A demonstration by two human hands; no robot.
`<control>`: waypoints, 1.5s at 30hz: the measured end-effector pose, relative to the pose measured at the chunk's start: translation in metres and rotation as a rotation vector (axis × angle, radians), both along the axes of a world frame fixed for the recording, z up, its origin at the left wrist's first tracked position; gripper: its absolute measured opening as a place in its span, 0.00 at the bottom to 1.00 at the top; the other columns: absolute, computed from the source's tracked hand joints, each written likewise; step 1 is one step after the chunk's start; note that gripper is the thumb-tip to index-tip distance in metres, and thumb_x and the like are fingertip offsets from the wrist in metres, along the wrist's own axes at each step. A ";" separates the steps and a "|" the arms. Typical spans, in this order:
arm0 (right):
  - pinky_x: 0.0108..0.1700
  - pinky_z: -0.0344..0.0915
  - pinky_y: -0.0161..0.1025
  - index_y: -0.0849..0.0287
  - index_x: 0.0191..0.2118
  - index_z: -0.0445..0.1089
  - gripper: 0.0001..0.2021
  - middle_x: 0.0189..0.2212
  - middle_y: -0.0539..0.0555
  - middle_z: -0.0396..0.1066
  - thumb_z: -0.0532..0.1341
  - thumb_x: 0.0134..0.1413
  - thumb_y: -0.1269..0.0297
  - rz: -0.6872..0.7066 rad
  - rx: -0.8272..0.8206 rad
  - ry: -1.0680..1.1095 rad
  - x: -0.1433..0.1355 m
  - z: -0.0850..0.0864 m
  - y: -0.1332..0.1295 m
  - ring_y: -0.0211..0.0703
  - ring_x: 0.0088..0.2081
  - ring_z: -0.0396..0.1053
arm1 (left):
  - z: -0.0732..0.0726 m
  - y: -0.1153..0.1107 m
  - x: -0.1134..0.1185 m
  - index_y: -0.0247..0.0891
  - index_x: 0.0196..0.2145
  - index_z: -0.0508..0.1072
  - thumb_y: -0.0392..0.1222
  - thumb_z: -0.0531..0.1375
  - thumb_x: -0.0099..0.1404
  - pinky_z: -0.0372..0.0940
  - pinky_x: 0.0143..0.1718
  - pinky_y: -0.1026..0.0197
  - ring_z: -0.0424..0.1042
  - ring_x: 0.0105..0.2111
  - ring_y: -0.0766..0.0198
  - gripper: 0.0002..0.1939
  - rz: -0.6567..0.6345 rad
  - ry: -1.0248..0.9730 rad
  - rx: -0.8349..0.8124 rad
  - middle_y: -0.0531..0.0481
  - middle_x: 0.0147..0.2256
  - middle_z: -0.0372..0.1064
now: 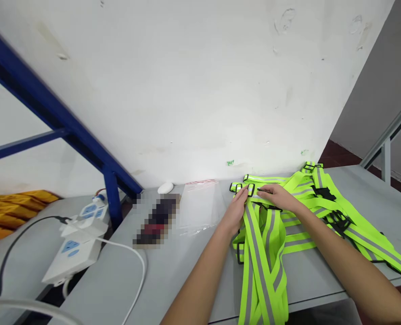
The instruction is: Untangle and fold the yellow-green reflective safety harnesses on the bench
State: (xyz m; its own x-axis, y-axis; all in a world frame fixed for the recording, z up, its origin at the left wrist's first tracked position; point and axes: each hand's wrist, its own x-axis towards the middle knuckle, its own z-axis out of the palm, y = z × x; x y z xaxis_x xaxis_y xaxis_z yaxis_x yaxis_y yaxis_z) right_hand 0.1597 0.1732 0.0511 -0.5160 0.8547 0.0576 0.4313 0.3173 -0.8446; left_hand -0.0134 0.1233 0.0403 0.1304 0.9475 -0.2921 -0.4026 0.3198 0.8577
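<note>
A neon yellow-green reflective strap vest (263, 266) with grey stripes lies bunched on the grey table, and part of it hangs over the front edge. My left hand (237, 211) is closed on a strap of it, fingertips beside a black slider buckle (251, 190). Just right of that buckle, my right hand (279, 197) pinches the same strap area with thumb and finger. A small black piece shows at its fingertips, too small to name. More vest straps (298, 243) with black buckles (338, 221) spread under and beyond my right forearm.
Left of my hands lie a clear plastic zip bag (200, 205), a blurred-out dark item (158, 221) and a white rounded object (165, 188). White power strips (76, 248) with cables sit by a blue metal frame (110, 194). A white wall (220, 99) rises behind the table.
</note>
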 end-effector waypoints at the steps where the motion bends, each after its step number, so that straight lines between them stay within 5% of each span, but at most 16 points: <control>1: 0.27 0.51 0.35 0.59 0.25 0.65 0.21 0.19 0.44 0.54 0.54 0.57 0.46 -0.006 0.000 0.004 0.000 -0.002 0.000 0.35 0.23 0.52 | 0.000 0.000 0.001 0.45 0.60 0.62 0.56 0.60 0.63 0.72 0.37 0.56 0.76 0.36 0.58 0.31 -0.001 -0.012 -0.001 0.45 0.44 0.74; 8: 0.30 0.53 0.36 0.58 0.27 0.64 0.19 0.22 0.45 0.58 0.53 0.59 0.48 -0.068 0.005 0.035 0.003 -0.005 -0.004 0.38 0.26 0.56 | 0.005 -0.003 0.004 0.47 0.61 0.60 0.57 0.61 0.62 0.70 0.36 0.56 0.74 0.32 0.60 0.33 -0.056 0.119 0.016 0.47 0.40 0.74; 14: 0.32 0.57 0.37 0.57 0.31 0.67 0.21 0.26 0.49 0.64 0.47 0.63 0.47 -0.165 0.003 0.104 0.000 -0.004 -0.010 0.41 0.30 0.61 | 0.008 -0.005 0.007 0.44 0.51 0.71 0.49 0.62 0.61 0.66 0.42 0.61 0.69 0.45 0.57 0.21 0.005 0.513 0.384 0.48 0.48 0.70; 20: 0.31 0.56 0.36 0.58 0.31 0.69 0.18 0.25 0.45 0.62 0.62 0.50 0.46 -0.143 -0.028 0.097 -0.003 0.006 -0.017 0.38 0.28 0.58 | 0.005 -0.010 0.012 0.46 0.53 0.71 0.46 0.58 0.64 0.67 0.38 0.60 0.71 0.41 0.58 0.19 0.037 0.682 0.481 0.49 0.54 0.68; 25: 0.33 0.60 0.37 0.57 0.35 0.72 0.16 0.29 0.48 0.70 0.61 0.53 0.48 -0.115 0.002 0.157 -0.002 0.019 -0.022 0.42 0.32 0.66 | 0.011 -0.014 0.016 0.49 0.60 0.62 0.47 0.63 0.60 0.69 0.36 0.59 0.73 0.37 0.60 0.31 0.082 0.493 0.345 0.46 0.52 0.68; 28: 0.36 0.62 0.38 0.55 0.37 0.72 0.14 0.32 0.49 0.73 0.61 0.54 0.49 -0.162 0.138 0.140 0.000 0.022 -0.026 0.43 0.34 0.68 | 0.015 -0.016 0.014 0.49 0.62 0.56 0.47 0.66 0.58 0.70 0.38 0.57 0.74 0.38 0.59 0.37 -0.009 0.250 0.192 0.45 0.48 0.69; 35: 0.40 0.64 0.42 0.54 0.39 0.73 0.15 0.33 0.56 0.76 0.60 0.55 0.48 -0.286 0.509 -0.019 0.003 0.018 -0.029 0.49 0.36 0.71 | 0.007 -0.018 0.004 0.38 0.44 0.71 0.46 0.72 0.52 0.66 0.47 0.55 0.71 0.49 0.53 0.24 -0.303 0.082 -0.053 0.42 0.47 0.72; 40: 0.40 0.63 0.43 0.54 0.36 0.75 0.13 0.32 0.57 0.76 0.61 0.56 0.51 -0.174 0.654 0.021 -0.006 0.033 -0.038 0.49 0.36 0.71 | 0.007 -0.020 0.002 0.37 0.40 0.74 0.48 0.73 0.47 0.65 0.45 0.55 0.71 0.45 0.53 0.24 -0.323 0.058 0.013 0.44 0.42 0.74; 45: 0.39 0.64 0.41 0.53 0.38 0.74 0.15 0.33 0.54 0.75 0.62 0.54 0.48 -0.096 0.494 0.039 -0.011 0.062 -0.033 0.47 0.35 0.70 | 0.011 -0.022 0.012 0.36 0.37 0.75 0.44 0.73 0.48 0.64 0.43 0.57 0.71 0.39 0.60 0.20 -0.249 0.063 0.154 0.50 0.35 0.72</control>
